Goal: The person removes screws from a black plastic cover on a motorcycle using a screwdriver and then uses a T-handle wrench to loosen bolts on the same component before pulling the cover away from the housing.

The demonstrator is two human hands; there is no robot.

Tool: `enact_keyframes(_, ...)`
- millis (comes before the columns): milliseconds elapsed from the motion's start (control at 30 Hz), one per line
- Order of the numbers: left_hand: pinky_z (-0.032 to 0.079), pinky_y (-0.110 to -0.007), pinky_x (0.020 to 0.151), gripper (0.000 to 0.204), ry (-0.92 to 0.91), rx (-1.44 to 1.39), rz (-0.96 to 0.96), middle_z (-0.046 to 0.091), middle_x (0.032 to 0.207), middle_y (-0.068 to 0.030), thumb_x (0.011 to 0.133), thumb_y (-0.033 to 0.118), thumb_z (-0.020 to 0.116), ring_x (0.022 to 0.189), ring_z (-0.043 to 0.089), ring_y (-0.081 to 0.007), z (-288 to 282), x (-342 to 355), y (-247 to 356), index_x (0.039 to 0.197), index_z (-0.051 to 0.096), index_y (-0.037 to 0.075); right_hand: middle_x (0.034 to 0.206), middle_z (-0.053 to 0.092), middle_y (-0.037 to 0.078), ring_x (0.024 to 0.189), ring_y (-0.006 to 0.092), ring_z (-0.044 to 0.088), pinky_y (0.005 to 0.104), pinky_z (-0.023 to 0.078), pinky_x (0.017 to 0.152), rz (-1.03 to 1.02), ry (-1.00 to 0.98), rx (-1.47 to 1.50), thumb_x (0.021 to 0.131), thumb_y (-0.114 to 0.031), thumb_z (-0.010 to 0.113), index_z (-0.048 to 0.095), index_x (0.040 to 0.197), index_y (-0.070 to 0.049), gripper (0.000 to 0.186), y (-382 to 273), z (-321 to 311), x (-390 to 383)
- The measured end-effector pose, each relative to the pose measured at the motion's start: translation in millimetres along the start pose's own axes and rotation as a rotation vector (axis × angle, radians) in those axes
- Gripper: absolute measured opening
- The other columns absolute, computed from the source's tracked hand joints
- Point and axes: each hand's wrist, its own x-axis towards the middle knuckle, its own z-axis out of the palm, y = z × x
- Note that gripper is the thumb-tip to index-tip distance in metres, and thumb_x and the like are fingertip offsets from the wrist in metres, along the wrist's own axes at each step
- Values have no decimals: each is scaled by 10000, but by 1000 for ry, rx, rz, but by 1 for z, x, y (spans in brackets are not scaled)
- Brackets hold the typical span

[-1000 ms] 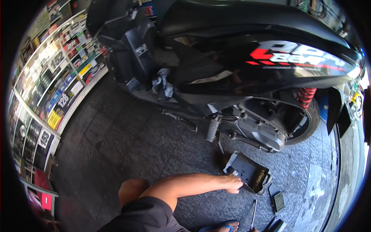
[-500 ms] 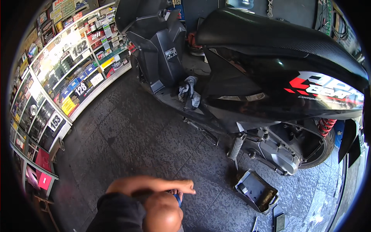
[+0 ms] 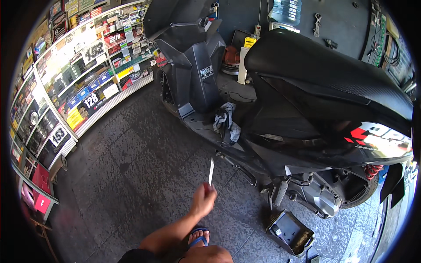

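My left hand (image 3: pixel 203 202) is closed around the lower end of a thin, flat, pale strip (image 3: pixel 212 172), which points up and away from me over the floor. A bit of red shows at the grip; the exact kind of strip cannot be made out. My right hand is out of view. Beyond the strip stands a black scooter (image 3: pixel 302 114), leaning on its stand, with a crumpled grey cloth (image 3: pixel 226 125) on its footboard. To the right of my hand, a rectangular dark tray (image 3: pixel 305 252) on the floor holds a small dark object (image 3: pixel 276 229) and several tiny dark pieces.
A glass display case (image 3: pixel 94 74) full of boxed parts curves along the left. At the back are a blue water jug (image 3: pixel 285 12) and a wrench-like tool (image 3: pixel 317 25) against the dark wall. My foot in a blue flip-flop (image 3: pixel 199 240) is below my hand.
My left hand has swung up and forward from beside my knee, and the pale strip now shows in it. The view has shifted, so the scooter sits lower and farther right.
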Motion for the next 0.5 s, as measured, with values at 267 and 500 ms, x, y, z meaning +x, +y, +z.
enact_keyframes(267, 470, -482, 885, 493, 497, 864, 579, 579, 1130, -262, 797, 98, 574, 1041, 572, -425, -3, 233, 140, 1275, 494, 5, 999, 669, 172, 864, 318, 672, 421, 555, 747, 154, 159, 60, 878, -388, 601, 530, 1220, -59, 480, 30, 51, -30)
enact_keyframes(500, 450, -417, 962, 414, 227, 1039, 484, 620, 1171, -210, 800, 145, 497, 1118, 575, -377, -23, 331, 117, 1183, 642, 83, 978, 668, 169, 860, 315, 668, 421, 550, 750, -1, 2, 135, 866, -366, 603, 541, 1169, -46, 444, -23, 128, -21)
